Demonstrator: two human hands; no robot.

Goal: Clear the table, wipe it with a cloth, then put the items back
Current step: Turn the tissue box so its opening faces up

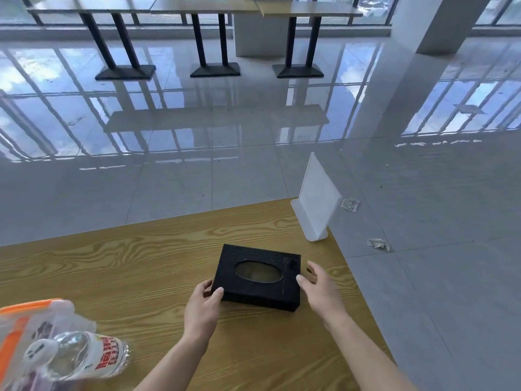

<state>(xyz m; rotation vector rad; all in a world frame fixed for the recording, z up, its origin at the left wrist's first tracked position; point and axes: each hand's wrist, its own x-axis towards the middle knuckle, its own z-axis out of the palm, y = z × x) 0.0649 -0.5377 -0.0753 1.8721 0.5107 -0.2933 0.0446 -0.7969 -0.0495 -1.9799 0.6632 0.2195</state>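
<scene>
A black tissue box (255, 294) with an oval opening lies on the wooden table (141, 263) near its right side. My left hand (201, 309) touches the box's near left corner, thumb against its edge and fingers curled at its side. My right hand (321, 289) hovers open just beside the box's right end, fingers spread, apart from it or barely touching. A white acrylic sign holder (315, 201) stands upright at the table's far right corner. No cloth is in sight.
A clear plastic water bottle (81, 356) with a red label and an orange-lidded plastic container (17, 328) sit at the near left. Crumpled wrappers (377, 244) lie on the glossy tiled floor to the right. Black-legged tables (214, 40) stand by the far windows.
</scene>
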